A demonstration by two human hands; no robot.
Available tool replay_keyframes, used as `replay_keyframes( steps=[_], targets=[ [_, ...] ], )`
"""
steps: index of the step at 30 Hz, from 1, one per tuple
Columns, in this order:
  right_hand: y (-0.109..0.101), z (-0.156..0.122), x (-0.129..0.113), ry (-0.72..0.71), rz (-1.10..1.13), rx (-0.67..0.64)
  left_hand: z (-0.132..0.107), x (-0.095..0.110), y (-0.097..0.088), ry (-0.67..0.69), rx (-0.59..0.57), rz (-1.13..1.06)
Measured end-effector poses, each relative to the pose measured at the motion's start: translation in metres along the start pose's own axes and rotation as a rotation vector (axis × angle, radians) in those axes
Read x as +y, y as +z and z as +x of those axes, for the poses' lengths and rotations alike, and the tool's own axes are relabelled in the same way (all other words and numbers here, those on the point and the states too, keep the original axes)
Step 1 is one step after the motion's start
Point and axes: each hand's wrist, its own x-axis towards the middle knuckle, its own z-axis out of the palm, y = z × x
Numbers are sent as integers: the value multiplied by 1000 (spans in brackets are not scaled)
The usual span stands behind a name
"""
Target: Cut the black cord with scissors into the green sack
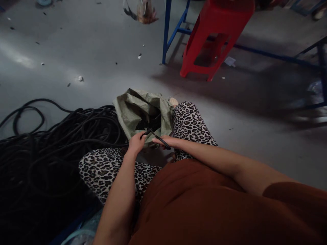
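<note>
My left hand (136, 143) is closed around the end of a black rubber hose or cord (145, 133) above the near rim of an open sack. In my right hand (166, 140) are black-handled scissors (163, 142), their blades pointing up and left to the cord's end. Whether the blades touch the cord I cannot tell. The pale green woven sack (167, 114) stands between my knees, with dark pieces (153, 122) inside. From my left hand the cord runs left toward a large tangled heap of black cord (84, 126).
A red plastic stool (217, 23) and a blue metal frame (166, 34) stand ahead on the right. Small scraps (80, 78) lie on the grey floor (84, 41). A clear plastic bag (146, 12) lies at the top. The cord heap fills the left side.
</note>
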Motion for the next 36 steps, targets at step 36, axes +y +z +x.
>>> replay_keyframes(
  steps=[36],
  targets=[
    [2, 7, 1, 11, -113, 0, 0, -4, 6, 90, -120, -94]
  ],
)
